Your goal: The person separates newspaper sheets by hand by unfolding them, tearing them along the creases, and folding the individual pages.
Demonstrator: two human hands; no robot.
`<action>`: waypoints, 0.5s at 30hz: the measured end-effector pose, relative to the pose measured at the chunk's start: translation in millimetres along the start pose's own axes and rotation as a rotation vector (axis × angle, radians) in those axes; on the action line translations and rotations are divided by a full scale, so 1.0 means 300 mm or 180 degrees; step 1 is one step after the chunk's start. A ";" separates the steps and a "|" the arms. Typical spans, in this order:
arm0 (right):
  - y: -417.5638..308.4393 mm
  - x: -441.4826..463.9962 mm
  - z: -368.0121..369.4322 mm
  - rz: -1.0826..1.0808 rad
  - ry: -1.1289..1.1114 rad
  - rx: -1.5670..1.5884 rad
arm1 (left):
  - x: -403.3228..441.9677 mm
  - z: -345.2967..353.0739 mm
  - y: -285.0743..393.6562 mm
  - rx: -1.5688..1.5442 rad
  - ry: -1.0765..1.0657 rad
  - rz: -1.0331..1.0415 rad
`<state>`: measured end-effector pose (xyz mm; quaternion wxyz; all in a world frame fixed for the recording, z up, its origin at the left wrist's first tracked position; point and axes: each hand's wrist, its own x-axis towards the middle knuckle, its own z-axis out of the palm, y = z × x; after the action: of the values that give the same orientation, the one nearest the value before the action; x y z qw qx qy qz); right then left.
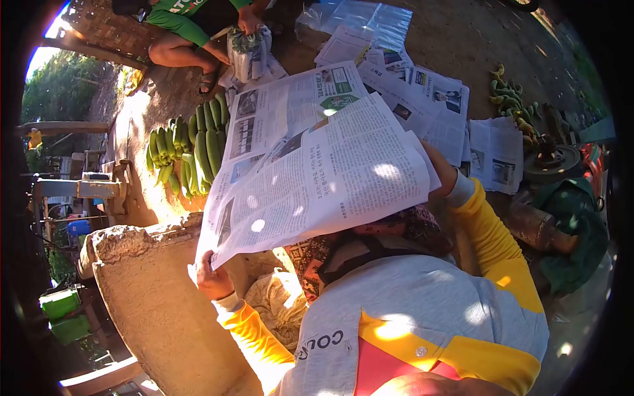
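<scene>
A large spread of newspaper with printed columns is stretched out in front of my body, bright spots of sunlight on it. My left hand pinches its lower left corner. On the far side, my right hand is at the paper's right edge, its fingers mostly hidden behind the sheet. Beyond the paper's left side, bunches of long green bananas lie on the ground, partly covered by the sheet from my view.
More newspapers and clear plastic sheets lie on the ground ahead. A person in a green shirt handles a wrapped bundle. More bananas lie at right, near dark green cloth. A concrete block stands at left.
</scene>
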<state>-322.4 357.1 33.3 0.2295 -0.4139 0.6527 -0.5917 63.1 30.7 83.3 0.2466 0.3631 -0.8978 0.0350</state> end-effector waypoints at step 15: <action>-0.202 0.343 -0.079 -0.0201 -0.0301 0.0185 | 0.135 0.009 0.106 -0.0567 -0.0564 0.0272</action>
<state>-381.6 289.9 115.9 0.2533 -0.4549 0.6103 -0.5970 15.9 27.5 103.7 0.1958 0.3028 -0.9303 -0.0666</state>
